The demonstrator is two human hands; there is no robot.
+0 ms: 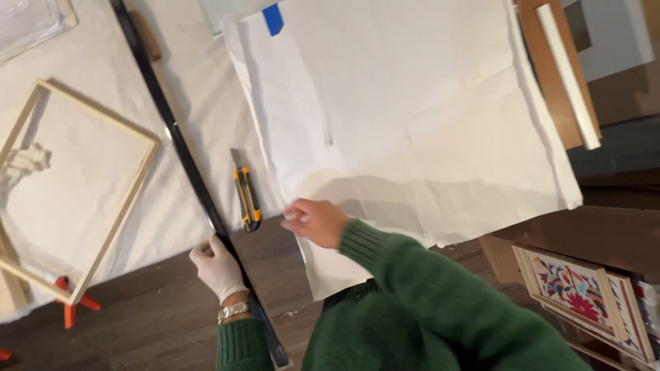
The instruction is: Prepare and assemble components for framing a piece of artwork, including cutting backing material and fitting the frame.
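White cloth is covering the dark wooden worktable where the gloved left hand is resting flat-fingered against a long black metal straightedge running away up-left — while the bare right hand, fingers loosely curled, is pressing the large white paper sheet's near corner, a yellow utility knife lying between them.

- My bench is dark brown wood, and a pale cloth covers its far part, beyond my hand.
- Off to the right of my hand, the bench edge drops to a shadowed floor.
- Down there, framed pictures with bright embroidered flowers lean in a stack.
- The light is warm and soft.
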